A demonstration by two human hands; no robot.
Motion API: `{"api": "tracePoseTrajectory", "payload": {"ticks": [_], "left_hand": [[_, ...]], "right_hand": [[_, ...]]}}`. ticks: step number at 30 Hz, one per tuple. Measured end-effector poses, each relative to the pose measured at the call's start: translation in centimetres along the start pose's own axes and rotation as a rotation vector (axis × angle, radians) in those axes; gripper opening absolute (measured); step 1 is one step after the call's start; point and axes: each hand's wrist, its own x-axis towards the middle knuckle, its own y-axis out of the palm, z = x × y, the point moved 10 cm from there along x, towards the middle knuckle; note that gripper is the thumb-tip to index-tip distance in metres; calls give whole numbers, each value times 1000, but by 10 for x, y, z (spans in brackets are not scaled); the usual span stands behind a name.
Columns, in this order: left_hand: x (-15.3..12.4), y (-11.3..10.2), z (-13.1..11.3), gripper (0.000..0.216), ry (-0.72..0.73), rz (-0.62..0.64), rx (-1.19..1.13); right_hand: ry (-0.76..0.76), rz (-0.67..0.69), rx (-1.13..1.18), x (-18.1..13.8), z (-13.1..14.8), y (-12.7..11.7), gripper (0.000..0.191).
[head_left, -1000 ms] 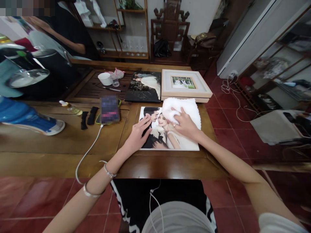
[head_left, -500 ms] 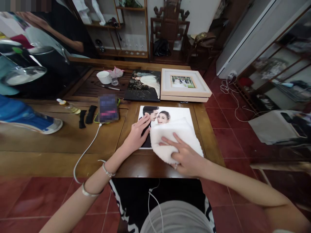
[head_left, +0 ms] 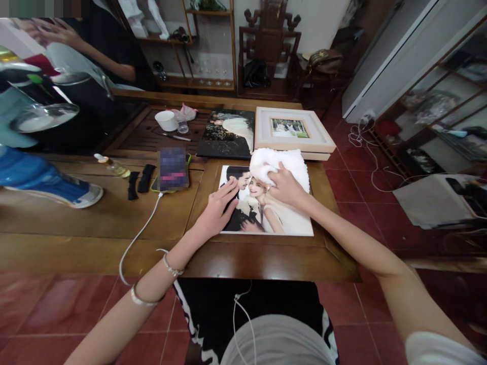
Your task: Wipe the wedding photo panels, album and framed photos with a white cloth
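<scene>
A large photo print of a couple lies flat on the wooden table in front of me. My left hand rests flat on the print's left edge, fingers stretched out. My right hand presses a white cloth against the print's far right part, fingers closed on the fabric. The cloth covers the print's upper right corner.
Behind the print lie a dark photo panel and a white framed picture. A phone with a white cable, black clips, a small bottle and a cup sit to the left. Another person's arm shows far left.
My right hand has pushed the cloth from the print's near edge back up to its far right part. My left hand has stayed on the left edge.
</scene>
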Motion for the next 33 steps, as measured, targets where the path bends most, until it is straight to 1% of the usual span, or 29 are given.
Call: {"api": "tracePoseTrajectory", "payload": {"ticks": [3, 10, 12, 14, 16, 19, 23, 26, 28, 30, 33], "left_hand": [[0, 0, 2, 43, -6, -7, -8], [0, -2, 1, 44, -24, -11, -16], [-1, -3, 1, 44, -33, -19, -17], [-1, -4, 0, 44, -35, -27, -22], [-1, -4, -1, 44, -29, -22, -21], [0, -4, -1, 44, -21, -15, -6], [0, -3, -1, 43, -19, -25, -7], [0, -3, 1, 43, -20, -35, -17], [0, -3, 2, 42, -22, -33, -21], [0, -3, 2, 42, -31, -29, -23], [-1, -8, -2, 44, -46, -49, -40]], "right_hand": [[-84, 18, 30, -19, 22, 4, 18], [-294, 103, 118, -105, 101, 8, 13], [-355, 118, 118, -121, 116, 9, 11], [-416, 119, 119, -129, 123, 9, 9], [-446, 109, 129, -128, 121, 8, 8], [-387, 90, 131, -109, 101, 7, 10], [-235, 30, 92, -63, 58, 2, 10], [-129, 35, 26, -25, 28, 2, 11], [-57, 42, -26, -6, 12, 2, 13], [-12, 35, -52, 5, 4, 3, 16], [-40, 26, -37, 4, 14, 7, 18]]}}
